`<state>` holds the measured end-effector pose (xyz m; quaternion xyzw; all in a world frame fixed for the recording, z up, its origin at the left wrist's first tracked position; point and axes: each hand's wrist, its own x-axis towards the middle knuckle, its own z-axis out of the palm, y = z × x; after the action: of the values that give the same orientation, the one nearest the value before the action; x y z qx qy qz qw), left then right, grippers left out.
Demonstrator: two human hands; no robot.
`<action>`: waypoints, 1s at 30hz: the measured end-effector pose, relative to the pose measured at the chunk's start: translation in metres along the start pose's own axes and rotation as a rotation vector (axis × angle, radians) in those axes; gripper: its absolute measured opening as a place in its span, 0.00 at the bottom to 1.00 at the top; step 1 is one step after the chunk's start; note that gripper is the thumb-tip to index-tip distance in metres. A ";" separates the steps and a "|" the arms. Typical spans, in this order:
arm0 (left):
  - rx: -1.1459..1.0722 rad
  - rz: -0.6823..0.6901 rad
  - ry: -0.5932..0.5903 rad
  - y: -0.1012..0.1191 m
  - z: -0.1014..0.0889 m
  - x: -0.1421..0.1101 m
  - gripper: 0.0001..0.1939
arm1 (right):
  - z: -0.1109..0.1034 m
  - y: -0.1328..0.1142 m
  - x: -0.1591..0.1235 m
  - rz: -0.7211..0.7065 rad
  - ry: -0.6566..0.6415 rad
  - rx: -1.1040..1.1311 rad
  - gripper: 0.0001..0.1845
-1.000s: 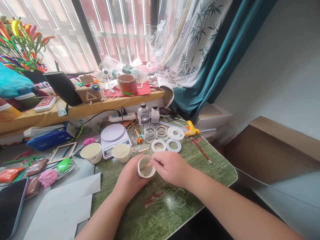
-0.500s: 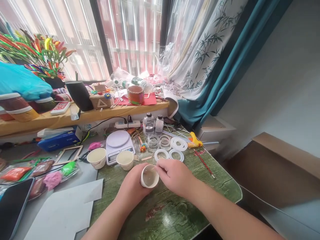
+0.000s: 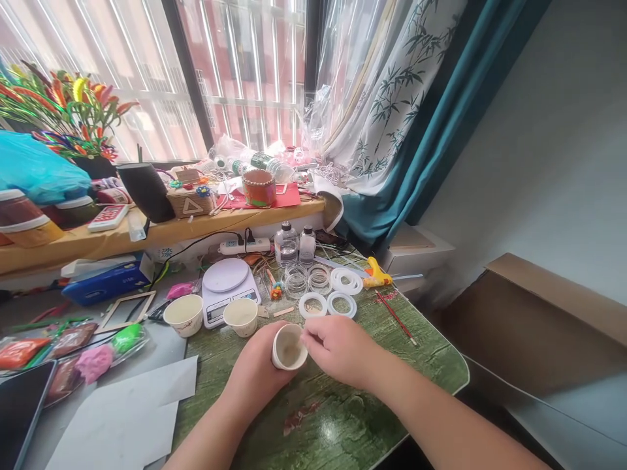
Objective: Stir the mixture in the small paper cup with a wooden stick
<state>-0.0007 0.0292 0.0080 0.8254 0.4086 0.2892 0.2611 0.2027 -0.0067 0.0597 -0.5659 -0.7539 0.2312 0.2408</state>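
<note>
My left hand (image 3: 257, 362) is wrapped around a white paper cup (image 3: 289, 348), whose mouth tilts toward me. Some cloudy liquid seems to lie at the bottom of it. At the cup's right rim, my right hand (image 3: 337, 349) is closed with its fingertips pinched together; what they hold is too small or hidden to make out. Two more paper cups stand behind, one paper cup (image 3: 242, 318) close to my left hand and another paper cup (image 3: 183, 316) farther left. Beyond my right hand lie white ring molds (image 3: 341, 305) and a short wooden stick (image 3: 283, 312).
A kitchen scale (image 3: 229, 287) stands behind the cups. Two clear bottles (image 3: 287, 245) stand at the back, near clear rings (image 3: 296, 281). A yellow glue gun (image 3: 378, 273) and a red pencil (image 3: 396, 318) lie right. White paper (image 3: 122, 418) and bagged clay (image 3: 95, 362) lie left.
The whole view has shifted slightly, so things appear a little farther left. My left hand still holds the cup, and my right hand stays pinched at its rim.
</note>
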 end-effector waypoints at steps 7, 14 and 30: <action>0.002 0.016 -0.006 0.003 -0.002 0.001 0.14 | 0.005 0.003 0.000 -0.004 0.018 0.019 0.15; -0.001 0.011 -0.021 0.000 -0.001 0.001 0.14 | 0.000 0.005 0.000 -0.030 -0.007 0.041 0.15; -0.031 0.006 -0.041 0.003 -0.002 0.002 0.14 | 0.003 0.004 -0.002 0.032 0.056 0.060 0.15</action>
<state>0.0008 0.0300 0.0118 0.8283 0.3961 0.2794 0.2811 0.2037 -0.0076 0.0547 -0.5768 -0.7303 0.2415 0.2750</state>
